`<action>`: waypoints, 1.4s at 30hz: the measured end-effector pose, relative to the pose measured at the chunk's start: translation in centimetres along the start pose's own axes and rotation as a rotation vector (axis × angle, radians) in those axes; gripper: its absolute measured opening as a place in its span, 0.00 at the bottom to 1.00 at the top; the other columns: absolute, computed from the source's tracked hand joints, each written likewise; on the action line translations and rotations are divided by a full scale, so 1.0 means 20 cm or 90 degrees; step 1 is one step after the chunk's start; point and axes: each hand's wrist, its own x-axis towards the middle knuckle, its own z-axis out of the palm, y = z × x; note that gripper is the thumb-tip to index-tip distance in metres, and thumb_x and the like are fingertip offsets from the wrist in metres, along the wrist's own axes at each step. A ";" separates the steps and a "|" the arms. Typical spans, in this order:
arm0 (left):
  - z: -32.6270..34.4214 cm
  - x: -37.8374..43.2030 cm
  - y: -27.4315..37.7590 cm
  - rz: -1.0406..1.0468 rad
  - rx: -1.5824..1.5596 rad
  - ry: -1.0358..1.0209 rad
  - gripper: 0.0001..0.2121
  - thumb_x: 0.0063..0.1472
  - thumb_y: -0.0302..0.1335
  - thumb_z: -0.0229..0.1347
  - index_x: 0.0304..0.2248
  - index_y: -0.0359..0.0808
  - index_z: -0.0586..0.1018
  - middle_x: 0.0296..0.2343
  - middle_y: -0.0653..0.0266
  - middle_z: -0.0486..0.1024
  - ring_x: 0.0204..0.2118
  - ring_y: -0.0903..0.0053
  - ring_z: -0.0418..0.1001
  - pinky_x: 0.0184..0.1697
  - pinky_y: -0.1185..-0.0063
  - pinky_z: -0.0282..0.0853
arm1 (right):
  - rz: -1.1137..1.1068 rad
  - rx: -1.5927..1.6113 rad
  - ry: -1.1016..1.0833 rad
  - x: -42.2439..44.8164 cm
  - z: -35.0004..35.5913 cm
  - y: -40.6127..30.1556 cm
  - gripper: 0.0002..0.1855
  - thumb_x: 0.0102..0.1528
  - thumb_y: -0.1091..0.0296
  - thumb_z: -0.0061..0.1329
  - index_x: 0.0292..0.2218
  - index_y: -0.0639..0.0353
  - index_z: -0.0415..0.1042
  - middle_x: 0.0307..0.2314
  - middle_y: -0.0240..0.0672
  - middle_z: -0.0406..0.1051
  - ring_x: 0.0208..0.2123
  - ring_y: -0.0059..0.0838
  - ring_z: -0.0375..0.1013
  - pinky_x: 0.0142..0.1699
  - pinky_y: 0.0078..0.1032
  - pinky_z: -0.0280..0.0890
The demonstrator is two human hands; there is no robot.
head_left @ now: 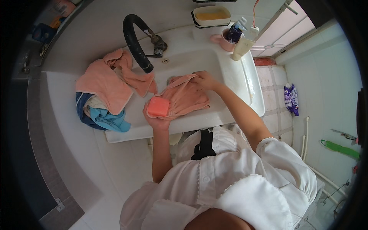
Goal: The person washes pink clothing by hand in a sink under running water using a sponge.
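A wet-looking pink cloth (188, 96) is spread between my hands over the front of a white washbasin (214, 61). At its left end my left hand (159, 123) grips the cloth from beneath, with a pink bar of soap (158, 106) lying on the cloth there. My right hand (204, 80) pinches the cloth's upper right edge. Left of the basin bowl, a peach towel (105, 82) lies heaped over a light blue cloth (110, 119) and a dark blue cloth (83, 105). Parts of my left hand's fingers are hidden behind the cloth.
A black curved faucet (133, 40) reaches over the basin. At the right back corner stand a pink mug (227, 43) holding a dark tube and, beside it, a cream tube (243, 49). A soap dish (212, 15) is on the wall. A purple packet (291, 99) lies farther right.
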 end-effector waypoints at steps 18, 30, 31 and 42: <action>0.16 0.18 -0.32 0.020 -0.028 -0.109 0.23 0.51 0.41 0.35 0.44 0.38 0.63 0.42 0.58 0.61 0.47 0.68 0.57 0.49 0.70 0.54 | -0.449 -0.440 0.114 -0.28 0.31 -0.45 0.10 0.42 0.62 0.40 0.16 0.57 0.65 0.15 0.39 0.66 0.18 0.42 0.65 0.26 0.35 0.60; 0.22 0.21 -0.33 -0.066 -0.058 -0.106 0.18 0.53 0.38 0.36 0.40 0.38 0.65 0.42 0.63 0.62 0.45 0.71 0.60 0.47 0.71 0.57 | -0.382 -0.413 0.230 -0.36 0.35 -0.49 0.08 0.42 0.65 0.41 0.18 0.59 0.65 0.12 0.37 0.63 0.17 0.40 0.64 0.22 0.29 0.59; 0.20 0.22 -0.35 -0.082 -0.060 -0.231 0.18 0.53 0.38 0.37 0.41 0.39 0.65 0.42 0.63 0.62 0.45 0.71 0.60 0.47 0.72 0.56 | -0.408 -0.406 0.234 -0.34 0.34 -0.52 0.09 0.42 0.65 0.41 0.17 0.60 0.65 0.13 0.38 0.64 0.17 0.41 0.65 0.22 0.31 0.59; 0.26 0.16 -0.37 0.001 -0.047 -0.160 0.18 0.51 0.38 0.38 0.40 0.39 0.64 0.36 0.64 0.66 0.41 0.72 0.62 0.43 0.73 0.59 | -0.257 -0.460 0.241 -0.26 0.34 -0.53 0.12 0.44 0.62 0.39 0.20 0.62 0.66 0.17 0.45 0.66 0.23 0.42 0.68 0.24 0.36 0.62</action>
